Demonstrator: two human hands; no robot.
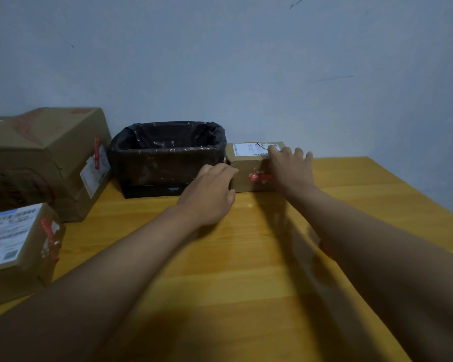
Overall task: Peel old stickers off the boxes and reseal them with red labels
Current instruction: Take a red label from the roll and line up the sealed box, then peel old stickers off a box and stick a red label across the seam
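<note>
A small cardboard box (249, 165) stands at the far edge of the wooden table (220, 257) against the wall. A white shipping sticker (249, 148) covers its top and a red label (259, 177) sits on its front face. My right hand (290, 168) lies over the box's right side, fingers spread across the top edge and the sticker. My left hand (212, 192) is at the box's left front corner, fingers curled against that corner.
A bin lined with a black bag (168, 158) stands just left of the small box. A large cardboard box (47, 158) and a smaller one (19, 244), both with white stickers and red labels, sit at the left. Something red (326, 250) peeks from under my right forearm.
</note>
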